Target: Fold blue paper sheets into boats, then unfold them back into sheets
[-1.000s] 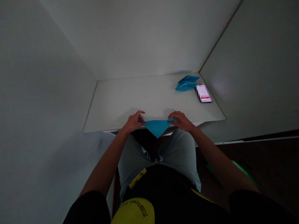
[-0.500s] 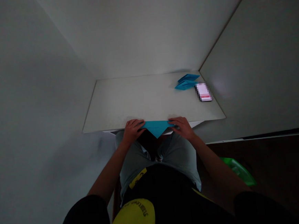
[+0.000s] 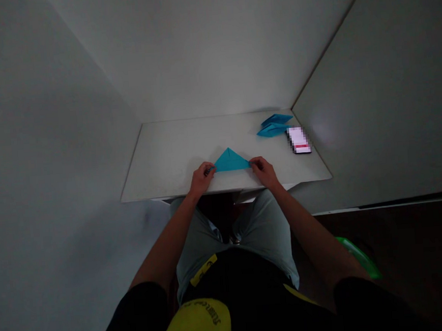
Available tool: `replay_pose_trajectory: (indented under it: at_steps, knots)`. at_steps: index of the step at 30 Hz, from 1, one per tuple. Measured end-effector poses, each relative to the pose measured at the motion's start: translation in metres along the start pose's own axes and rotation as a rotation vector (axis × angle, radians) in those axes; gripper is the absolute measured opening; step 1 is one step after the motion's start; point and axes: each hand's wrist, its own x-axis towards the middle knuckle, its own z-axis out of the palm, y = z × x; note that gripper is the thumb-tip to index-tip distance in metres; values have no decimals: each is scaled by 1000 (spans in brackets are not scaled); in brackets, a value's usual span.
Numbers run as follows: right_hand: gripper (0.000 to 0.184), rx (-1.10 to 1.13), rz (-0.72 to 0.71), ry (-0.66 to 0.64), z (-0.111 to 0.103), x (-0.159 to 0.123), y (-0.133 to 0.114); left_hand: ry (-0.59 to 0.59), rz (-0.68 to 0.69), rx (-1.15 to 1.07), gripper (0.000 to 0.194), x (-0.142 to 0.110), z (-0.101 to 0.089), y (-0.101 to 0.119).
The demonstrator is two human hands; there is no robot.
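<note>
Mid-frame, over the white rectangular tabletop (image 3: 174, 149), was a blue folded-paper triangle (image 3: 230, 161), apex up-frame; couldn't tell if it lay flat. Left hand (image 3: 201, 178) and right hand (image 3: 265, 172) each pinched one side corner, fingers (image 3: 256, 163) narrow. My read: it called for equal pull both sides, base edge straight, grip light enough not to crumple the corners.

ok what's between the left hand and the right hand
In the head view, a folded blue paper spans between the left hand and the right hand, one corner at each.
</note>
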Motion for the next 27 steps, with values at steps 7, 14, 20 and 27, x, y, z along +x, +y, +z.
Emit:
replay_pose_trajectory:
  at_steps: [7, 14, 20, 27]
  knots:
    - [41, -39, -60, -64, -3, -2, 6, 28, 21, 18, 33, -4, -1, -8]
    - [57, -39, -55, -49, -2, -6, 4, 67, 19, 48, 30, -7, -1, -4]
    - [60, -37, -38, -65, -1, -6, 0, 97, 19, 62, 32, -8, 0, -2]
    - [58, -31, -1, -41, -1, -8, -2, 107, -55, 146, 37, -7, -2, 1]
